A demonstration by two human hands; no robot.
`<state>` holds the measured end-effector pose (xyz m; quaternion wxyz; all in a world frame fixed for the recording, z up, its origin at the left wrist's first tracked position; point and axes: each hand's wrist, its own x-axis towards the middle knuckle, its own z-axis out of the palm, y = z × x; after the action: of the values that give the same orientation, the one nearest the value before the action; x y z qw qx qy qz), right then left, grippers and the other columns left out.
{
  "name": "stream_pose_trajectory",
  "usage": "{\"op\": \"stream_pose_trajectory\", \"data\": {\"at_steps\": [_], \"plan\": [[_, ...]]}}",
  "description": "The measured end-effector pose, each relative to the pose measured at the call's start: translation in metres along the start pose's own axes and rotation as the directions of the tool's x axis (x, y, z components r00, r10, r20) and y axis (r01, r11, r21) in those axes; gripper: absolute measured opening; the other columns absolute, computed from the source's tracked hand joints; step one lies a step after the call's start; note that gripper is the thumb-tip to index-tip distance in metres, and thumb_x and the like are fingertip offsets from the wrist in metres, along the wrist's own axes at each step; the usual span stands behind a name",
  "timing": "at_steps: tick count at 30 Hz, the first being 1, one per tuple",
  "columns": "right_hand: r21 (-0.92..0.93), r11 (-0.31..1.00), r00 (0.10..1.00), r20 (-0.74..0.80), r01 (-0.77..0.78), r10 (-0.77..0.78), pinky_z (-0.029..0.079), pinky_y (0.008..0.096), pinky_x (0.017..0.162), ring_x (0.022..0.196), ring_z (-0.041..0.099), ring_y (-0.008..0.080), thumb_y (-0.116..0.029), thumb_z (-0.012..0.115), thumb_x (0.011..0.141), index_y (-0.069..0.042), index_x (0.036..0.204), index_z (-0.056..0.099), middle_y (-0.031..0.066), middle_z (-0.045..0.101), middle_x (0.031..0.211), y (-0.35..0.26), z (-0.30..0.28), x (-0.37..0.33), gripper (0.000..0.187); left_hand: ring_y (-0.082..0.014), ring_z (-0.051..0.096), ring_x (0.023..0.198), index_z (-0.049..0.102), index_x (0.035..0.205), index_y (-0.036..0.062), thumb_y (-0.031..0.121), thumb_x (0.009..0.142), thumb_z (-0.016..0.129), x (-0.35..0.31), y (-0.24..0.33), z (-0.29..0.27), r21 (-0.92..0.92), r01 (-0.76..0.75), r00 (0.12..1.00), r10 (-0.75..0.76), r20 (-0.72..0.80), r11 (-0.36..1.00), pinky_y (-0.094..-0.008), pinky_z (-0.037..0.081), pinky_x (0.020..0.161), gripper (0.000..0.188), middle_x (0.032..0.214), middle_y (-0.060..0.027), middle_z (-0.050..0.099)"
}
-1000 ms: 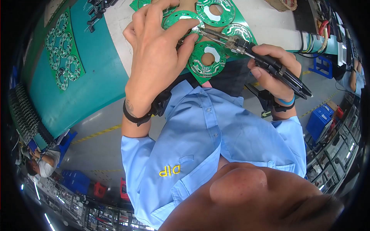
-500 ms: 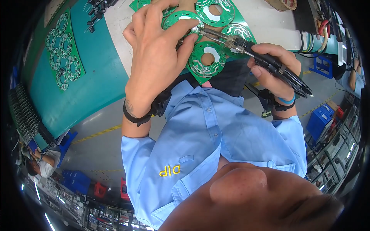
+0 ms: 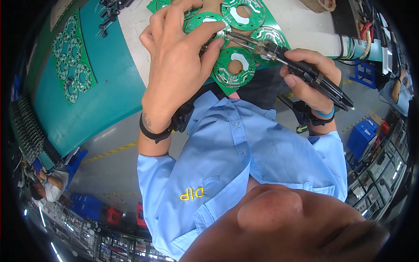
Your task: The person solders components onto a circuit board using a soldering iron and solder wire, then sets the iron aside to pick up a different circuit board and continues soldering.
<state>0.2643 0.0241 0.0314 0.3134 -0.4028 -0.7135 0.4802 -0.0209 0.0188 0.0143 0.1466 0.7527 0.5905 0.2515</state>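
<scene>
A green panel of ring-shaped circuit boards (image 3: 248, 77) lies on the bench in front of me. My left hand (image 3: 176, 61) is over it, thumb and index finger curled close together at one ring. Whatever sits between those fingertips is hidden. In my right hand (image 3: 315, 67) is a black soldering iron (image 3: 271, 49) with a metal front end, gripped between thumb and fingers. Its thin tip points left and meets the board right beside my left fingertips. A thin metal tube runs alongside the tip.
Another green panel of rings (image 3: 73, 56), with parts on it, lies on the teal mat (image 3: 111, 87) at left. Black cylindrical components (image 3: 104, 22) with leads are strewn behind it. A woven basket (image 3: 321, 4) and cables (image 3: 349, 48) stand at far right.
Both hands and the soldering iron hold almost exactly the same position. At the far right edge, a person in blue has shifted slightly.
</scene>
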Motion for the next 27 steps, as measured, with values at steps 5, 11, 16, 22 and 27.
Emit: {"op": "stream_pose_trajectory", "data": {"at_steps": [5,11,16,22,27], "plan": [[-0.016,1.000,1.000,0.008,0.015,-0.015,0.057,0.0272,0.075,0.083,0.073,0.0180,-0.004,0.080,0.081,0.008,0.118,0.067,0.0149,0.073,0.096,0.001,0.001,0.000,0.042,-0.0344,0.046,0.128,0.078,0.109,0.0162,0.017,0.083,0.080,-0.002,-0.001,0.002,0.015,-0.010,1.000,0.010,-0.014,1.000,-0.0463,0.032,0.105,0.026,0.138,-0.0095,0.056],[-0.003,1.000,0.999,-0.025,0.025,-0.025,0.057,0.0254,0.074,0.081,0.073,0.0144,-0.002,0.079,0.080,0.004,0.117,0.069,0.0106,0.075,0.089,0.000,-0.003,0.000,0.039,-0.0339,0.046,0.128,0.078,0.110,0.0174,0.017,0.083,0.080,-0.001,-0.004,0.004,0.030,-0.032,0.999,0.033,-0.030,0.999,-0.0457,0.033,0.105,0.026,0.138,-0.0084,0.056],[-0.007,0.996,0.995,-0.053,0.084,-0.084,0.057,0.0246,0.073,0.078,0.072,0.0129,-0.001,0.079,0.081,0.003,0.118,0.070,0.0088,0.076,0.087,0.001,-0.008,-0.006,0.038,-0.0334,0.047,0.128,0.078,0.110,0.0184,0.018,0.084,0.080,-0.002,-0.008,0.003,0.038,-0.065,0.997,0.067,-0.048,0.997,-0.0452,0.033,0.105,0.027,0.139,-0.0075,0.057],[-0.023,1.000,0.969,-0.248,0.015,-0.021,0.055,0.0262,0.074,0.084,0.071,0.0167,-0.011,0.080,0.084,0.008,0.121,0.066,0.0144,0.073,0.094,0.005,-0.025,-0.024,0.044,-0.0353,0.045,0.128,0.077,0.109,0.0187,0.017,0.082,0.080,0.001,-0.004,0.012,0.006,-0.129,0.990,0.129,-0.065,0.992,-0.0498,0.032,0.104,0.027,0.140,-0.0079,0.054],[-0.141,0.987,0.767,-0.623,0.078,-0.150,0.053,0.0263,0.072,0.081,0.067,0.0154,-0.013,0.078,0.087,0.007,0.126,0.063,0.0144,0.073,0.095,0.052,-0.041,-0.010,0.046,-0.0376,0.044,0.128,0.076,0.107,0.0184,0.016,0.082,0.080,-0.001,-0.003,0.014,0.020,-0.131,0.990,0.132,-0.057,0.991,-0.0518,0.032,0.103,0.026,0.139,-0.0089,0.053]]}}
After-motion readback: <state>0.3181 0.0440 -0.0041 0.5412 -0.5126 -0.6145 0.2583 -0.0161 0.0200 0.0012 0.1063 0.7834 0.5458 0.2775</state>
